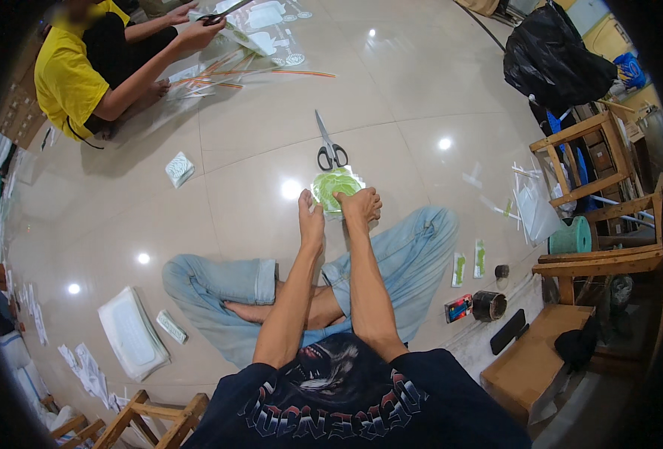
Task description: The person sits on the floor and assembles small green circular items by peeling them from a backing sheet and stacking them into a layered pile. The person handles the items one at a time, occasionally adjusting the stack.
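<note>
In front of my crossed legs I hold a small stack of green-and-white printed sheets (334, 183), its edges slightly fanned out. My left hand (311, 218) grips the near left edge, thumb raised along the side. On the right side, my right hand (360, 207) closes on the stack with the thumb pressed on top of the green print; its other fingers are curled and partly hidden. Just past the stack, a pair of black-handled scissors (328, 146) lies on the floor, blades pointing away from me.
Another person in a yellow shirt (73, 78) sits far left, cutting plastic sheet with scissors (223, 13). A small bundle (180, 170) and a white plastic pack (132, 333) lie left. Rightward are green strips (458, 269), tape rolls (488, 305), a wooden stool (600, 258) and a cardboard box (533, 359).
</note>
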Demonstrator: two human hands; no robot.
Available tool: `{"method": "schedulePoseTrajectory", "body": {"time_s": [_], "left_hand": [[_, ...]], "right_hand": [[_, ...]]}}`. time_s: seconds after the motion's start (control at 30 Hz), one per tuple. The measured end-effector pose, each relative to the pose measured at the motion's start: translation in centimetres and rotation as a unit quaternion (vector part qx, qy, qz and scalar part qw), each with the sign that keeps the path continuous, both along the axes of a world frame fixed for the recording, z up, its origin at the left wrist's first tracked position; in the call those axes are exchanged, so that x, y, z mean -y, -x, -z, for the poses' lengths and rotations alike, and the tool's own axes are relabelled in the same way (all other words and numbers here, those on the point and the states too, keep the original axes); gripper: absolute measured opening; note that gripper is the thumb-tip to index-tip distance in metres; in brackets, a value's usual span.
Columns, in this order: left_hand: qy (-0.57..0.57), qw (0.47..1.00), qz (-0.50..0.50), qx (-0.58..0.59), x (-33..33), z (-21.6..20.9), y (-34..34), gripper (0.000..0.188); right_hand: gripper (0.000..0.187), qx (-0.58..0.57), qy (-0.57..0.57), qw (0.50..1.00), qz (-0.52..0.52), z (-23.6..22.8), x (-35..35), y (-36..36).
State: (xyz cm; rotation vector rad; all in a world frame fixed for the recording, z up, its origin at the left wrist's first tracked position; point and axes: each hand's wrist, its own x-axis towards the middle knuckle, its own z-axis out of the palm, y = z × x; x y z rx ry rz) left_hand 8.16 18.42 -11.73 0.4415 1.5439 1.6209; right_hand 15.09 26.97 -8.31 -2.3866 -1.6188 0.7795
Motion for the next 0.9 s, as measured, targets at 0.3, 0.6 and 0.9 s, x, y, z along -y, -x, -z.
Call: {"method": "schedulePoseTrajectory", "body": {"time_s": [0.3, 0.6, 0.9], "left_hand": [[-0.001, 0.998, 0.044, 0.046, 0.2, -1.0, 0.7, 0.060], [-0.016, 0.993, 0.105, 0.050, 0.5, -0.5, 1.6, 0.060], [-0.132, 0.936, 0.052, 0.321, 6.0, -4.9, 4.9, 0.071]], "right_hand": [[0.082, -0.139, -0.059, 0.988, 0.020, 1.1, 0.1, 0.4], [0.054, -0.278, -0.094, 0.956, 0.023, 3.4, 0.1, 0.1], [0.048, -0.663, 0.163, 0.718, -0.138, -4.7, 3.2, -1.6]]}}
